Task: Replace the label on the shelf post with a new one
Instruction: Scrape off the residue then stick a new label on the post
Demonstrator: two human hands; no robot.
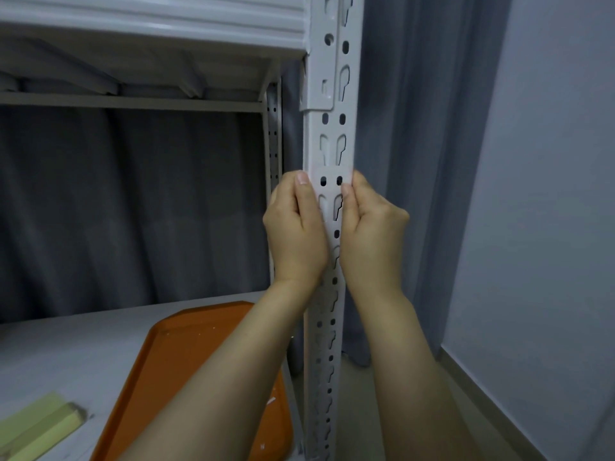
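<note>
A grey metal shelf post (331, 134) with keyhole slots runs top to bottom through the middle. A pale, see-through label (330, 194) lies flat on its front face, with the post's holes showing through it. My left hand (294, 234) sits on the post's left side with its thumb pressed on the label's left edge. My right hand (371, 234) sits on the right side, thumb on the label's right edge. Both hands touch the label and wrap the post.
An orange tray (186, 354) lies on the grey shelf board (66, 344) below, with small white scraps on it. Pale green blocks (36, 427) rest at the lower left. A dark curtain hangs behind, a grey wall (545, 194) stands at the right, and an upper shelf (149, 31) overhangs.
</note>
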